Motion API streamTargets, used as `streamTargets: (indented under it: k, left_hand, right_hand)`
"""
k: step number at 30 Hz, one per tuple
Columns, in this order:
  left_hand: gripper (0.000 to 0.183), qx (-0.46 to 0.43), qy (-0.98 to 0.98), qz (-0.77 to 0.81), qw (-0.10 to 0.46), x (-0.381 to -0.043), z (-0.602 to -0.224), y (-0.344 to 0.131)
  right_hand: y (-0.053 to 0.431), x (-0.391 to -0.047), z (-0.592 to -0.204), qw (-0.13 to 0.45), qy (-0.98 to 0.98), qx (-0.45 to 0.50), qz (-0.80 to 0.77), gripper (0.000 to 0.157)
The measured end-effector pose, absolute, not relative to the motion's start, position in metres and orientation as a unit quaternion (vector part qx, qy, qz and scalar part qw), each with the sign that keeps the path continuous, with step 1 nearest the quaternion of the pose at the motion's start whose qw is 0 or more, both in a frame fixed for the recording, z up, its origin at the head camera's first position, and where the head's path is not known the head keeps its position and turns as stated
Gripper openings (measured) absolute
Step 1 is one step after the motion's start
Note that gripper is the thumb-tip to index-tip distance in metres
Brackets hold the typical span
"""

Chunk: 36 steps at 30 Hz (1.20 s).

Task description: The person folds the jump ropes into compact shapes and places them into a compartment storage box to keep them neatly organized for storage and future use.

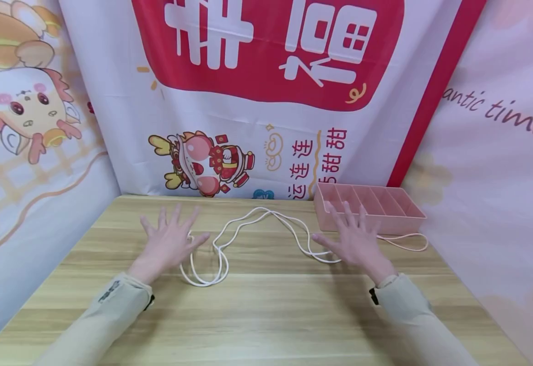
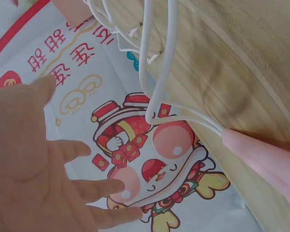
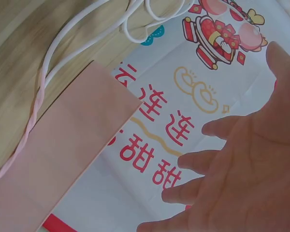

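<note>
My left hand [image 1: 168, 244] is held over the left of the table, palm down with its fingers spread and straight. Below and beside it lies a looped white cord [image 1: 220, 247]. The left wrist view shows the cord running into a smooth, pink, tapered piece [image 2: 266, 154]; the left hand [image 2: 24, 159] is apart from both. Over the right side, my right hand [image 1: 358, 246] is also spread, holding nothing. Its fingers overlap a pink divided box [image 1: 396, 224] in the head view, but appear apart from its wall [image 3: 63, 140] in the right wrist view.
The wood-grain table [image 1: 257, 315] ends at a printed cloth [image 1: 257, 117] hanging behind it. More patterned cloth hangs at left and right. The cord's pinkish end loops beside the box, which stands in the back right corner with several open compartments.
</note>
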<state>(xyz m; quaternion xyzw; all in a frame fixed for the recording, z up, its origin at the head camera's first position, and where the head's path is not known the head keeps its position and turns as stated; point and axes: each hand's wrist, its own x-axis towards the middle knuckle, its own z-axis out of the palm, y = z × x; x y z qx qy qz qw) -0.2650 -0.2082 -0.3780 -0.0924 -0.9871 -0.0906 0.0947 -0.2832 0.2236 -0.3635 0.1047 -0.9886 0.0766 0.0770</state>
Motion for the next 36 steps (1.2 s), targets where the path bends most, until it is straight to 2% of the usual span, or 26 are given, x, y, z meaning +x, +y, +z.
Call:
streamTargets:
  k: [9,12,17,23,36]
  left_hand:
    - [0.067,-0.094,-0.97,-0.161,0.159,-0.267,-0.369,-0.24]
    - [0.069,-0.074,-0.974,-0.173,0.126,-0.264,-0.367,-0.257]
    - [0.067,-0.065,-0.982,-0.17,0.042,-0.26,-0.369,-0.281]
    - [0.064,-0.08,-0.983,-0.167,-0.007,-0.265,-0.38,-0.292]
    - [0.075,-0.085,-0.976,-0.195,-0.038,-0.275,-0.39,-0.296]
  right_hand:
    - [0.222,-0.28,-0.363,0.097,-0.982,0.113,0.118,0.095]
    - [0.222,-0.282,-0.363,0.112,-0.977,0.117,0.137,0.094]
    - [0.22,-0.285,-0.361,0.147,-0.967,0.129,0.161,0.093]
    - [0.215,-0.285,-0.362,0.14,-0.959,0.151,0.194,0.086]
    - [0.214,-0.282,-0.37,0.175,-0.94,0.181,0.231,0.081]
